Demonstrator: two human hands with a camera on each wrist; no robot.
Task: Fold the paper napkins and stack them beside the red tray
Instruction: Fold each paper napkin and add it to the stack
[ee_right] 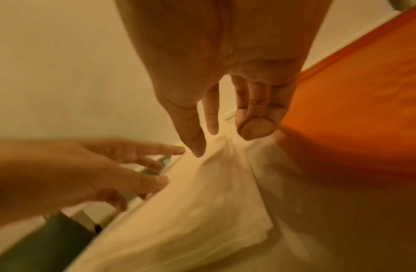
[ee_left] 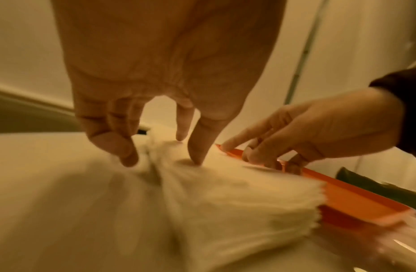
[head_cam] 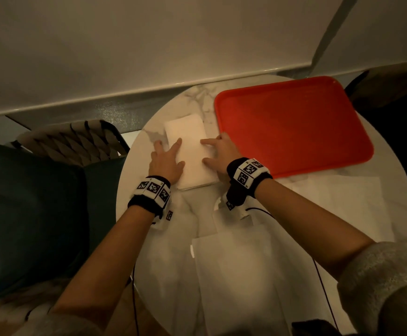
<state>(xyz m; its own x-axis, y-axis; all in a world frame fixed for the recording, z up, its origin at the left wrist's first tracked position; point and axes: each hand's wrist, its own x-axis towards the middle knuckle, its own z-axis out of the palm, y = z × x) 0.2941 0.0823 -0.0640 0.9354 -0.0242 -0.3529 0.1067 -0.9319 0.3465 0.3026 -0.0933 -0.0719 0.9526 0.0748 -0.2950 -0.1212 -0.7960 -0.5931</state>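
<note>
Napkin stack [head_cam: 190, 151] lies on counter [head_cam: 391, 214] just left of red tray [head_cam: 294, 124]. Head view: left hand [head_cam: 167, 161] and right hand [head_cam: 219, 154] flank stack, fingers straight, pressing top; unfolded napkins [head_cam: 234, 275] lie nearer person.
Left wrist view: fingertips [ee_left: 197, 158] touch stack; blurred.
Right wrist view: thumb and index finger rest on top napkin, grip apart, tray beside.
</note>
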